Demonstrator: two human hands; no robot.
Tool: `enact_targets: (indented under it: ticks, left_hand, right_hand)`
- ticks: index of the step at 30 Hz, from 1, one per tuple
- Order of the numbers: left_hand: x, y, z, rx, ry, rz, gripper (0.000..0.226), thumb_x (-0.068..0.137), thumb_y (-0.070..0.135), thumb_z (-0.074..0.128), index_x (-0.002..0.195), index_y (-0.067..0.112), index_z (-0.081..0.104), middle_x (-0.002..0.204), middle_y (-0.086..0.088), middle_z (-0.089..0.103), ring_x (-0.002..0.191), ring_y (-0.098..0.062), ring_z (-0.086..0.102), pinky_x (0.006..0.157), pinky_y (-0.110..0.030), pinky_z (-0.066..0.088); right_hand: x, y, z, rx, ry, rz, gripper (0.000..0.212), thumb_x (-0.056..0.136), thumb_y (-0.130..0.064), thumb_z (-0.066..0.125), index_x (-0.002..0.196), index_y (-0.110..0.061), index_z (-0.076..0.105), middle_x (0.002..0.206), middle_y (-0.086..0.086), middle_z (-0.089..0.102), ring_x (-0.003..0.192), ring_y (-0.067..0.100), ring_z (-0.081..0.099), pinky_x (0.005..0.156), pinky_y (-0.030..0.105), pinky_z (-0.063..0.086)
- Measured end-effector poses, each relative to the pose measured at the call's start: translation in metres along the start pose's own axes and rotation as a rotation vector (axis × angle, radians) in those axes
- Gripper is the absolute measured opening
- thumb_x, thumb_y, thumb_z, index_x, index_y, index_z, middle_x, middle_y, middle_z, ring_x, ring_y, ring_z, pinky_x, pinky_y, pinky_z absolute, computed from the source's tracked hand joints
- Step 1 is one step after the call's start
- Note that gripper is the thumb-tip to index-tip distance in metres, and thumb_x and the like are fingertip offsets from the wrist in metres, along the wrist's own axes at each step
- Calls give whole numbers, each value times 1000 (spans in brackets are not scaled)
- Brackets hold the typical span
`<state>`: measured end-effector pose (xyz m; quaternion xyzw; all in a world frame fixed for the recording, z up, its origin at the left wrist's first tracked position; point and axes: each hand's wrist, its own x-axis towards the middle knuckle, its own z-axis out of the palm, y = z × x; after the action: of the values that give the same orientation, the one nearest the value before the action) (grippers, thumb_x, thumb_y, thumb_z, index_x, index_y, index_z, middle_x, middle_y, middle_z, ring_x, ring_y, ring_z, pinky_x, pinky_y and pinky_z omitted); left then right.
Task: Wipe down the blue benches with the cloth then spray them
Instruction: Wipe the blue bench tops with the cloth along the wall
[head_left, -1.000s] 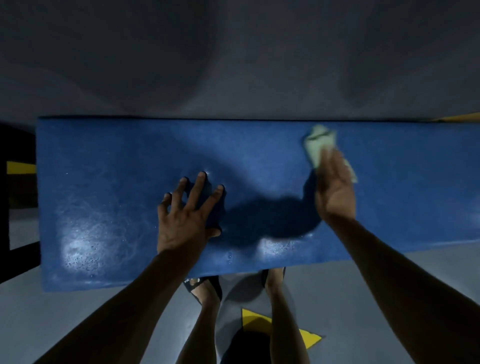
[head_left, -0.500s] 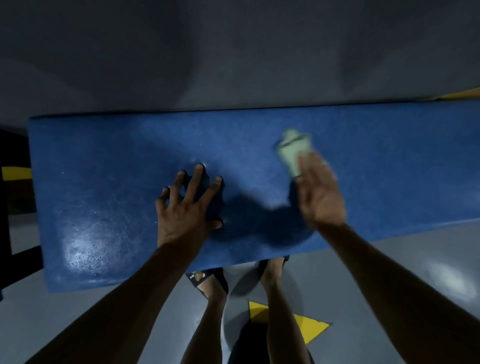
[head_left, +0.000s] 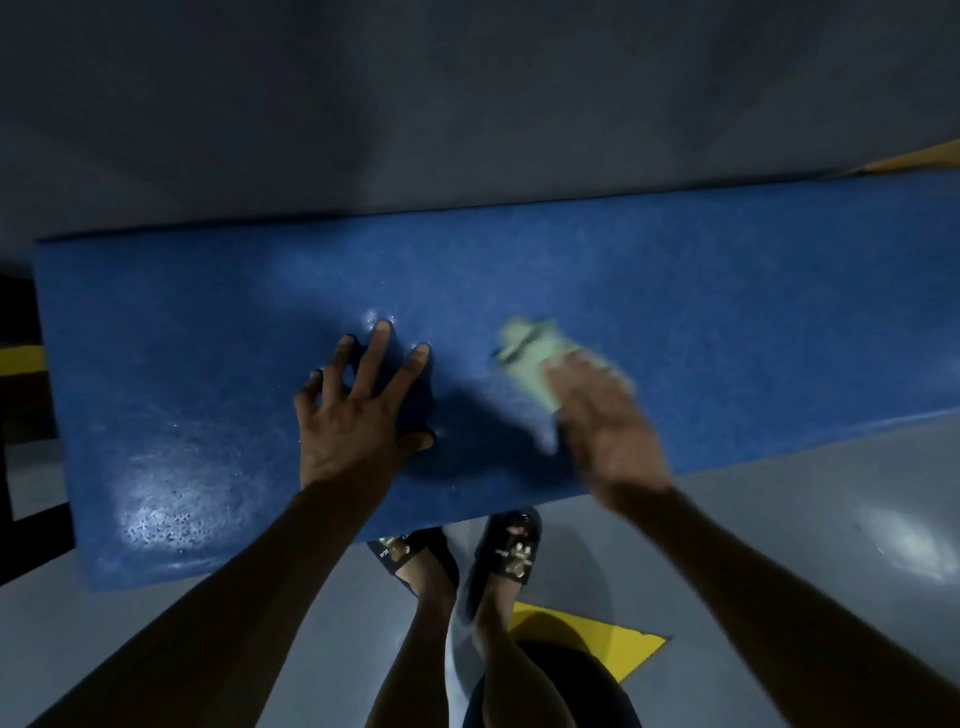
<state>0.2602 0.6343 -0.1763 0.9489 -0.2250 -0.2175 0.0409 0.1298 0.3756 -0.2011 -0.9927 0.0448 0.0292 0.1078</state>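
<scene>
A long blue bench (head_left: 727, 291) runs across the view, its top wet and shiny near the left end. My left hand (head_left: 358, 415) lies flat on the bench top with fingers spread, holding nothing. My right hand (head_left: 605, 431), blurred by motion, presses a pale green cloth (head_left: 527, 358) onto the bench just right of the left hand. The cloth sticks out beyond the fingertips; its near part is hidden under the palm. No spray bottle is in view.
Grey floor lies in front of the bench, with my sandalled feet (head_left: 457, 551) at its near edge and a yellow floor marking (head_left: 587, 644) beside them. A grey wall (head_left: 467, 104) rises behind the bench. A dark frame with a yellow strip (head_left: 21, 358) stands at the left.
My right hand has slid the cloth leftward and toward me along the bench top, closer to the left hand. The left hand has stayed planted.
</scene>
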Motion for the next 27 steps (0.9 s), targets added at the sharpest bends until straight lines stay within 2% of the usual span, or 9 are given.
enact_targets:
  ticks: [3,6,10,14,16,18,22,24,27]
  left_hand:
    - [-1,0,1,-3,2,-9,98,75,65,67,152,53,7,167,10,-8,151,-32,3,109,-54,23]
    - [-1,3,1,-11,-1,-14,98,76,63,68,152,53,7,166,10,-11,151,-32,2,110,-55,22]
    - [-2,4,-3,-23,5,-25,98,73,61,72,152,52,15,167,10,-4,150,-32,8,108,-56,26]
    - [-4,5,-5,-22,19,-19,97,71,61,74,152,51,20,167,10,0,150,-31,11,106,-56,30]
    - [-4,6,-5,-32,12,-20,98,72,61,75,152,50,19,167,11,-1,150,-30,8,108,-56,28]
    - [-5,7,-3,-23,14,-24,99,72,59,75,153,49,19,167,10,-1,150,-30,7,108,-57,28]
    - [-5,9,-3,-19,29,-11,101,69,56,80,152,47,24,167,7,6,149,-34,12,107,-60,30]
    - [-3,9,-4,-17,34,-8,101,67,54,82,152,45,27,166,6,9,148,-34,14,107,-59,29]
    - [-4,9,-4,-3,45,-15,103,65,56,83,152,43,28,166,2,12,147,-35,17,108,-58,30]
  right_hand:
    - [-19,61,-18,-7,64,463,61,97,-22,39,154,-3,28,158,22,30,147,36,28,118,53,27]
    - [-26,10,2,24,143,641,60,99,-17,31,155,2,21,162,22,22,151,37,17,121,53,19]
    - [-39,-111,27,99,89,281,58,97,-6,40,154,-4,31,160,19,29,149,37,27,119,54,27]
    - [-50,-60,19,103,-75,-46,71,88,-2,53,154,-18,33,164,3,18,149,27,27,125,40,11]
    - [-63,0,9,52,-54,23,71,89,-1,55,155,-15,33,163,7,22,150,26,27,124,44,16]
    - [-76,50,-10,76,21,241,58,99,-16,44,155,-9,31,163,13,26,151,28,23,121,52,23]
    - [-65,1,7,116,237,688,59,99,-13,39,155,-1,25,162,21,22,151,35,18,119,55,23]
    - [-61,-72,30,132,288,603,60,96,-4,43,154,-1,28,161,20,24,151,35,20,121,54,22]
    - [-80,-130,38,215,60,219,67,91,-4,41,157,-12,27,165,10,18,153,29,15,123,50,18]
